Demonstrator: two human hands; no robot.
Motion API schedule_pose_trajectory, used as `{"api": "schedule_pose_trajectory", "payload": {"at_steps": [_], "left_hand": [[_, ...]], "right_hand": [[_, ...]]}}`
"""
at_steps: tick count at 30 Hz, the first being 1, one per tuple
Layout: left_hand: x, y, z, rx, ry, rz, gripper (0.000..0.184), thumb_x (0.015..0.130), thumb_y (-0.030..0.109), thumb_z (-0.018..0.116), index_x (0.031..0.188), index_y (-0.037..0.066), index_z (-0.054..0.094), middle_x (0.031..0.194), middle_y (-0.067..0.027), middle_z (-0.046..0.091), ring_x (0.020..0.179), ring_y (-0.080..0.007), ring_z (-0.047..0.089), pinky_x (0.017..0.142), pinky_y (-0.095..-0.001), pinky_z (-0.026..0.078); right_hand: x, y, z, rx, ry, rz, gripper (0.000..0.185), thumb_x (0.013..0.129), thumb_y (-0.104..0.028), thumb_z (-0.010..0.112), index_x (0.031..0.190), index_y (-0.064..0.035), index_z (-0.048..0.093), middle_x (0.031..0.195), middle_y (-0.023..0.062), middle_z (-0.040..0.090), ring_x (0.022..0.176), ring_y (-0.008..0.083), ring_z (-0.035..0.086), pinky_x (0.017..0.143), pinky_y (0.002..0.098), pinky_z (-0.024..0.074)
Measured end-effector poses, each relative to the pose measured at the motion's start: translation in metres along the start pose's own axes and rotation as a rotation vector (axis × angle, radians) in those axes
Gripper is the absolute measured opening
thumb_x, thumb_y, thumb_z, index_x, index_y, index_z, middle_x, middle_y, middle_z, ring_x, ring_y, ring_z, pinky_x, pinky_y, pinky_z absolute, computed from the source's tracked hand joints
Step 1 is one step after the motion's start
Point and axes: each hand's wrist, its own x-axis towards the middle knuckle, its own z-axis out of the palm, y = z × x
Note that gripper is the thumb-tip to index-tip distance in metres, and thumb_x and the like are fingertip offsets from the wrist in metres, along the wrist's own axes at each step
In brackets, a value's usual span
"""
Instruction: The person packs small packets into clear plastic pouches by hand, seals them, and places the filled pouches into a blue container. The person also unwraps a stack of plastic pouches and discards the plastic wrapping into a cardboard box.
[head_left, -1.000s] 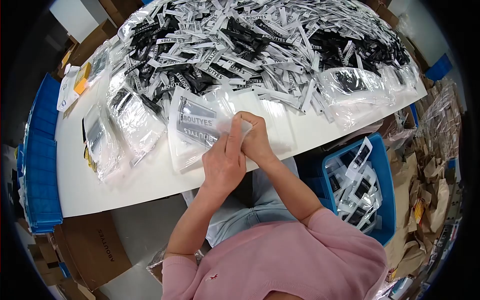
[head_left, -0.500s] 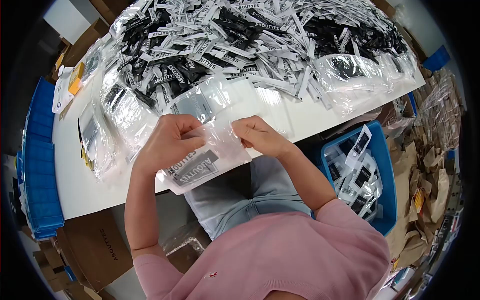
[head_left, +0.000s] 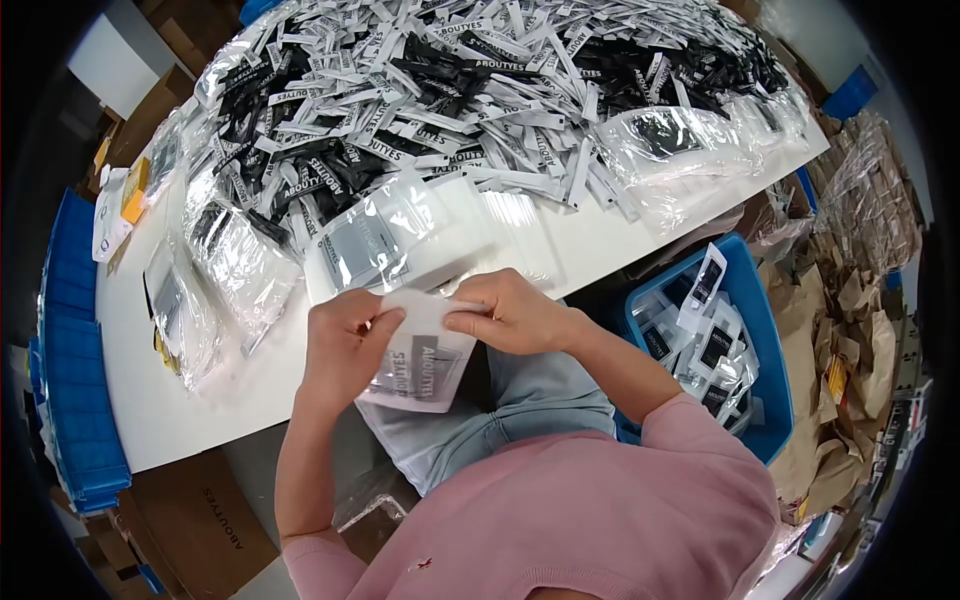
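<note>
A translucent plastic bag (head_left: 425, 365) with a grey printed label hangs over my lap, just off the table's front edge. My left hand (head_left: 350, 335) pinches its upper left part between thumb and fingers. On the other side my right hand (head_left: 510, 312) grips the upper right part. The bag's top is bunched between both hands, so whether its mouth is apart cannot be made out. Right behind my hands lies a stack of similar clear bags (head_left: 450, 235), the front one with a grey label.
Black and white slim sachets (head_left: 430, 90) are heaped across the white table (head_left: 150, 400). Filled clear packs (head_left: 665, 140) lie at the right, more bundles (head_left: 180, 310) at the left. A blue bin (head_left: 775, 400) of small packets stands right of my lap; blue trays (head_left: 75, 350) line the left edge.
Both hands have come lower, nearer my lap, with the bag. The bag was spread flatter before; now its top is gathered between my fingers. The camera view has shifted slightly.
</note>
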Motion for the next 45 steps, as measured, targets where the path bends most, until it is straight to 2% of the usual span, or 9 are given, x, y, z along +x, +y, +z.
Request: {"api": "schedule_pose_trajectory", "payload": {"at_steps": [5, 11, 15, 18, 21, 25, 30, 38, 45], "left_hand": [[0.006, 0.028, 0.019, 0.576, -0.156, 0.451, 0.001, 0.069, 0.003, 0.061, 0.069, 0.003, 0.06, 0.066, -0.0089, 0.057, 0.067, -0.0233, 0.057, 0.049, -0.0344, 0.043], [0.019, 0.017, 0.039, 0.351, -0.246, 0.369, 0.006, 0.069, 0.006, 0.066, 0.068, 0.004, 0.06, 0.062, -0.0089, 0.057, 0.055, -0.0268, 0.055, 0.048, -0.0359, 0.043], [0.036, -0.021, 0.026, 0.274, 0.082, 0.305, 0.014, 0.072, 0.01, 0.067, 0.064, 0.0, 0.06, 0.062, -0.0094, 0.059, 0.056, -0.0235, 0.057, 0.05, -0.0328, 0.045], [0.047, -0.034, 0.013, 0.417, 0.08, 0.21, 0.038, 0.07, 0.015, 0.07, 0.103, 0.0, 0.055, 0.094, -0.0173, 0.059, 0.089, -0.0305, 0.055, 0.076, -0.0371, 0.045], [0.054, -0.049, 0.03, 0.556, 0.009, 0.115, 0.078, 0.067, 0.023, 0.073, 0.13, 0.001, 0.033, 0.12, -0.0228, 0.046, 0.113, -0.0379, 0.041, 0.096, -0.0415, 0.034], [0.044, -0.035, 0.061, 0.504, 0.038, 0.307, 0.047, 0.066, 0.007, 0.067, 0.111, 0.0, 0.055, 0.11, -0.0174, 0.052, 0.1, -0.0343, 0.05, 0.087, -0.0406, 0.041], [0.029, -0.046, 0.06, 0.401, 0.003, 0.408, 0.047, 0.062, 0.002, 0.064, 0.108, 0.001, 0.056, 0.115, -0.0147, 0.053, 0.108, -0.0344, 0.049, 0.093, -0.0433, 0.039], [0.016, -0.069, 0.074, 0.465, 0.209, 0.509, 0.041, 0.068, 0.013, 0.062, 0.108, 0.004, 0.058, 0.116, -0.0134, 0.055, 0.111, -0.0313, 0.051, 0.095, -0.0443, 0.037], [0.014, -0.07, 0.073, 0.447, 0.197, 0.495, 0.043, 0.067, 0.013, 0.063, 0.108, 0.005, 0.058, 0.118, -0.0128, 0.054, 0.112, -0.0299, 0.05, 0.096, -0.0442, 0.036]], "right_hand": [[-0.01, 0.0, 0.008, -0.537, 0.096, -0.331, 0.009, 0.078, -0.012, 0.058, 0.084, -0.0054, 0.058, 0.07, 0.0105, 0.053, 0.067, 0.03, 0.055, 0.056, 0.0384, 0.0439], [-0.058, 0.012, -0.03, -0.469, 0.168, -0.298, 0.011, 0.075, -0.01, 0.062, 0.085, -0.0046, 0.062, 0.071, 0.0093, 0.056, 0.064, 0.0276, 0.055, 0.055, 0.0345, 0.0446], [-0.166, 0.027, -0.137, -0.5, 0.292, 0.292, 0.014, 0.078, -0.013, 0.061, 0.082, -0.0002, 0.063, 0.068, 0.0119, 0.058, 0.058, 0.0264, 0.054, 0.056, 0.0327, 0.044], [-0.205, 0.02, -0.167, -1.3, 0.545, 0.42, 0.024, 0.079, -0.021, 0.06, 0.09, 0.0005, 0.063, 0.07, 0.013, 0.059, 0.062, 0.0297, 0.056, 0.062, 0.0369, 0.0465], [-0.146, 0.032, -0.159, -0.785, 0.792, 0.323, 0.024, 0.079, -0.018, 0.06, 0.095, -0.0011, 0.063, 0.079, 0.0156, 0.062, 0.077, 0.0319, 0.059, 0.072, 0.0383, 0.0469], [-0.022, 0.065, -0.117, -0.87, 0.413, -0.144, 0.022, 0.076, -0.003, 0.05, 0.095, -0.0032, 0.061, 0.087, 0.015, 0.062, 0.084, 0.0313, 0.058, 0.073, 0.0398, 0.0472], [0.08, 0.075, -0.11, -0.958, 0.055, 0.044, 0.035, 0.077, -0.002, 0.049, 0.111, -0.003, 0.053, 0.105, 0.0139, 0.053, 0.096, 0.032, 0.054, 0.079, 0.0403, 0.0451], [0.116, 0.087, -0.129, -0.681, 0.272, 0.028, 0.023, 0.079, -0.014, 0.052, 0.1, -0.0051, 0.057, 0.083, 0.0151, 0.055, 0.067, 0.0315, 0.058, 0.063, 0.0409, 0.0452], [0.197, 0.076, -0.147, -1.521, -0.12, -0.037, 0.013, 0.073, -0.009, 0.055, 0.085, -0.0064, 0.06, 0.089, 0.0086, 0.059, 0.074, 0.0255, 0.063, 0.061, 0.037, 0.0511]]}}
